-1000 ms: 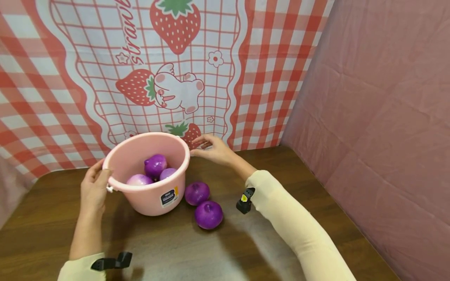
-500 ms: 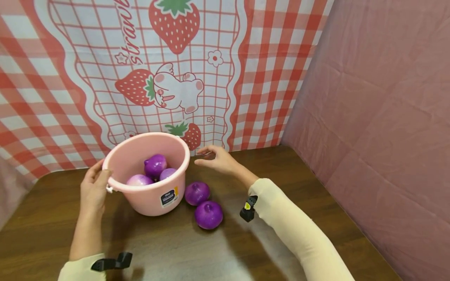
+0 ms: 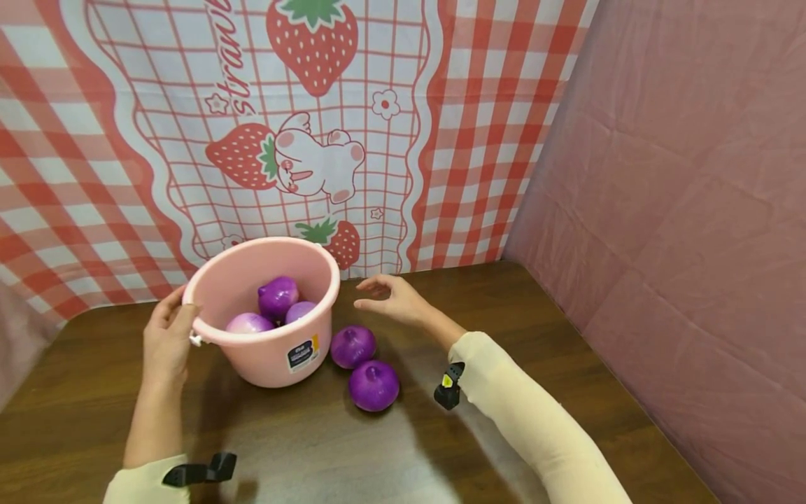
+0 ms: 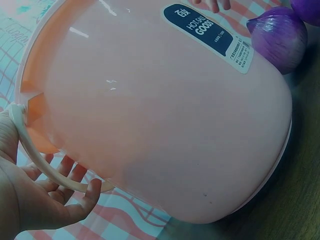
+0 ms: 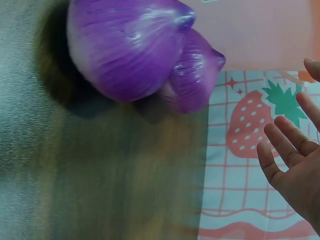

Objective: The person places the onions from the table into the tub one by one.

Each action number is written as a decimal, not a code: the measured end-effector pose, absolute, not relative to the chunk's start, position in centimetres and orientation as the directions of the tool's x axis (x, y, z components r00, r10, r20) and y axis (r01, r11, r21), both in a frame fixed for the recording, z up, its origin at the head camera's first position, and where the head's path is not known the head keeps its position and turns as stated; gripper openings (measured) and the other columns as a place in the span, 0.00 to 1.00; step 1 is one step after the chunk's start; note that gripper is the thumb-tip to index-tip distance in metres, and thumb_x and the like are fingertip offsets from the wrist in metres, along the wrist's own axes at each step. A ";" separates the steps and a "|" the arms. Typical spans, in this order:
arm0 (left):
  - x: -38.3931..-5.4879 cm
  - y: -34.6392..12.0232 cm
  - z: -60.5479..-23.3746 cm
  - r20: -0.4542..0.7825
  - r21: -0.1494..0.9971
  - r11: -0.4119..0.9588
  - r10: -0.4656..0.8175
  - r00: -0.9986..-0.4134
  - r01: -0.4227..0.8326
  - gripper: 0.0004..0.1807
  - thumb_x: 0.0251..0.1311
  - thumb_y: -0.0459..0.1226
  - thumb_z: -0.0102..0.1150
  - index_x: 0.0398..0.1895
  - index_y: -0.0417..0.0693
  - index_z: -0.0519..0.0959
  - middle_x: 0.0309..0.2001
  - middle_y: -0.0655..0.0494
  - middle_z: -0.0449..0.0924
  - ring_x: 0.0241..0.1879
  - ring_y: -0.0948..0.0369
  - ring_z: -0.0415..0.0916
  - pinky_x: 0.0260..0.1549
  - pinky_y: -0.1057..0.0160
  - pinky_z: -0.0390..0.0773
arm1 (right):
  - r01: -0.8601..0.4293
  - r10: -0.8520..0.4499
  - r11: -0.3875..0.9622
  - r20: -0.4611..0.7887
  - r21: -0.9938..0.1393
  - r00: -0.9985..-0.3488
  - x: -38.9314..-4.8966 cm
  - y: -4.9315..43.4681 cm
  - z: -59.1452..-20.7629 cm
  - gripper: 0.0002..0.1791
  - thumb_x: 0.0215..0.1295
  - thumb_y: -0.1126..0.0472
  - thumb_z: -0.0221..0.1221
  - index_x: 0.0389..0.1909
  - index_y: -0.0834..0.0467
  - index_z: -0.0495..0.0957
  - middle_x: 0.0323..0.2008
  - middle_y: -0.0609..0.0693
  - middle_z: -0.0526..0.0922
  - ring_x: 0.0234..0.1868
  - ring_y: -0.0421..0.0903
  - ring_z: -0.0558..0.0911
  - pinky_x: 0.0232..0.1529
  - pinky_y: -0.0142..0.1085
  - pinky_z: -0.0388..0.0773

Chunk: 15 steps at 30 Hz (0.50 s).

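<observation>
A pink bucket (image 3: pixel 277 364) stands on the table with several purple onions (image 3: pixel 278 297) inside. At its left side my left hand (image 3: pixel 166 343) holds the rim, thumb over the edge. In the left wrist view the fingers curl by the bucket's pale handle (image 4: pixel 52 172). Outside the bucket, to its right, lie two more purple onions, one close to its wall (image 3: pixel 353 346) and one nearer me (image 3: pixel 374 386). My right hand (image 3: pixel 399 301) hovers above and behind them with fingers spread and nothing held; the right wrist view shows the same relaxed hand (image 5: pixel 300 190).
Behind the bucket hangs a red-and-white checked cloth (image 3: pixel 472 140) with strawberry prints. A plain pink cloth (image 3: pixel 680 210) closes off the right side. The brown wooden table (image 3: pixel 302 448) runs beneath everything, and each sleeve carries a black strap mount (image 3: pixel 448 386).
My right hand has drawn back from the bucket's right rim, moving slightly right and toward me. The left hand, bucket and onions have stayed where they were.
</observation>
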<state>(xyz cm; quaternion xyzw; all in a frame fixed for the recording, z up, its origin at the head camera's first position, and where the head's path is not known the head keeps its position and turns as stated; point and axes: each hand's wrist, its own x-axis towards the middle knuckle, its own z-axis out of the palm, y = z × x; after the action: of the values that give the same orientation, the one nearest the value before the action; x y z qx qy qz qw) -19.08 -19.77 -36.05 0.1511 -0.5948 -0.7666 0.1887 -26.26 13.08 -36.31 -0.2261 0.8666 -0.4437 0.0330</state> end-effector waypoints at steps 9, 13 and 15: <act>-19.1 -19.7 -36.0 -0.019 0.970 -0.223 -0.467 -0.884 0.097 0.14 0.59 0.32 0.53 0.43 0.61 0.75 0.32 0.71 0.78 0.32 0.74 0.74 0.27 0.81 0.73 | -0.347 -0.424 0.517 0.118 -0.783 -0.898 -25.8 13.5 -38.0 0.21 0.56 0.52 0.64 0.50 0.55 0.77 0.48 0.51 0.81 0.53 0.55 0.77 0.55 0.45 0.74; -19.1 -19.8 -36.1 -0.015 0.970 -0.222 -0.467 -0.884 0.101 0.13 0.59 0.33 0.53 0.43 0.61 0.75 0.31 0.72 0.78 0.32 0.74 0.74 0.28 0.81 0.73 | -0.350 -0.439 0.517 0.109 -0.781 -0.892 -25.7 13.5 -38.8 0.22 0.55 0.52 0.65 0.50 0.56 0.77 0.49 0.55 0.80 0.53 0.57 0.77 0.55 0.45 0.74; -19.1 -19.8 -36.1 -0.008 0.969 -0.221 -0.468 -0.884 0.108 0.13 0.59 0.33 0.53 0.43 0.61 0.75 0.31 0.72 0.78 0.31 0.74 0.74 0.28 0.81 0.73 | -0.357 -0.456 0.509 0.107 -0.783 -0.884 -25.6 13.4 -39.3 0.22 0.55 0.53 0.65 0.50 0.57 0.77 0.50 0.58 0.80 0.53 0.57 0.76 0.55 0.47 0.74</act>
<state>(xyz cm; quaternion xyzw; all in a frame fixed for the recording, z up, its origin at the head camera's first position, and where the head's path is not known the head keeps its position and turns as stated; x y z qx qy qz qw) -19.11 -19.84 -36.10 0.1513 -0.5953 -0.7665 0.1878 -25.63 13.43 -39.35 -0.2345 0.8667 -0.4367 0.0563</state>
